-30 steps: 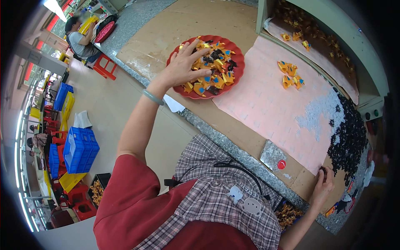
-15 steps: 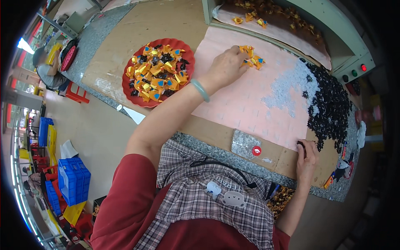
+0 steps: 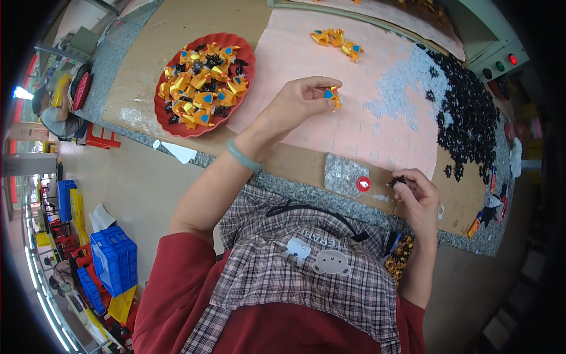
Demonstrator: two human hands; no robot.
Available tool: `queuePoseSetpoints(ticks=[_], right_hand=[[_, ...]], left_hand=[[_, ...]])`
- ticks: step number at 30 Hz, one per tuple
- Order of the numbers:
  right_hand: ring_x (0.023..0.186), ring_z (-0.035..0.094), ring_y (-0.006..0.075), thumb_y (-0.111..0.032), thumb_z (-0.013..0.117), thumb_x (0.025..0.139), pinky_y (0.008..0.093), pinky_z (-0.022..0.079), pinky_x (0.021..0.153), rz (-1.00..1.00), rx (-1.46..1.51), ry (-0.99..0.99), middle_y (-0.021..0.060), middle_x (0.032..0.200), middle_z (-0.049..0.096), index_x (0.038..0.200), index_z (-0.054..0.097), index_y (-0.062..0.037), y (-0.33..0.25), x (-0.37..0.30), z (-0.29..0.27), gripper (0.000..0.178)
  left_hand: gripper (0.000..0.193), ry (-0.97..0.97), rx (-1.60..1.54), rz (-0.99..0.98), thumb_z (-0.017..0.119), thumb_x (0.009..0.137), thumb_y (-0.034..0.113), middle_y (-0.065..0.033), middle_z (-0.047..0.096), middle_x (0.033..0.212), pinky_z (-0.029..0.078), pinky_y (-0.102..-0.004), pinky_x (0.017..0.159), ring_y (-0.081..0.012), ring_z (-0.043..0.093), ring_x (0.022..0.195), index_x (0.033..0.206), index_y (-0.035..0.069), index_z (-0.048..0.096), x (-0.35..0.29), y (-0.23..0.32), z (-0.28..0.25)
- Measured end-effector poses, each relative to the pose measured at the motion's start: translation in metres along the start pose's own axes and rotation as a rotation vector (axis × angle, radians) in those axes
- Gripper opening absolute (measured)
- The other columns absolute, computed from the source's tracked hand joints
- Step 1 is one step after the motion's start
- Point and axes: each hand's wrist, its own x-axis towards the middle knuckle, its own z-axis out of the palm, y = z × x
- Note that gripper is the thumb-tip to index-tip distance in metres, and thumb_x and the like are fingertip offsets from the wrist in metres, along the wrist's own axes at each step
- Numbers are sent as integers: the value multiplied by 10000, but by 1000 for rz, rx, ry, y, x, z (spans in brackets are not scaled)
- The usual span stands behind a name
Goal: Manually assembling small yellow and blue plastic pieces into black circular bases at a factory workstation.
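Pinched between the thumb and fingers of my left hand [image 3: 298, 105] is a small orange plastic figure piece [image 3: 332, 98] with blue and yellow parts, held above the pink sheet [image 3: 295, 59]. My right hand [image 3: 420, 200], near the table's front edge, grips a small black spiky piece [image 3: 397, 181] at its fingertips. Beyond my left hand, several more orange pieces [image 3: 336, 38] lie on the sheet. To the left, a red scalloped plate [image 3: 249, 56] is heaped with orange figure pieces and small black ones.
Black pieces [image 3: 466, 127] are spread over the right side, beside a patch of small whitish pieces [image 3: 401, 88]. A grey-green machine housing [image 3: 492, 44] with lit buttons stands at the back right. A clear taped patch with a red cap [image 3: 364, 184] lies by the front edge.
My left hand has come back toward me from the orange pieces, now holding one. My right hand has lifted from the sheet's corner and moved left and nearer with the black piece.
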Motion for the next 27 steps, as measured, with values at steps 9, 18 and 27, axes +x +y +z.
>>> queuePoseSetpoints(ticks=[9,18,27], right_hand=[[780,596,118,35,614,887,241,480,689,-219,-203,-72,62,920,613,1017,655,37,-10,3,36,137],[757,610,220,80,635,839,301,491,676,-403,-565,-40,112,893,595,1002,670,0,-16,-5,46,184],[766,615,234,89,632,831,317,493,674,-433,-631,-89,122,877,582,996,661,5,-17,-7,49,187]], left_hand=[[451,-80,-489,-75,578,929,67,-109,620,1168,504,-270,871,-138,597,994,1364,-8,486,-62,3,18],[408,-208,-640,-128,540,950,80,-70,594,1075,489,-247,782,-124,581,917,1352,21,499,-83,-6,34],[380,-267,-566,-170,514,958,89,-33,567,1018,443,-218,705,-92,536,842,1333,24,510,-88,-6,42]])
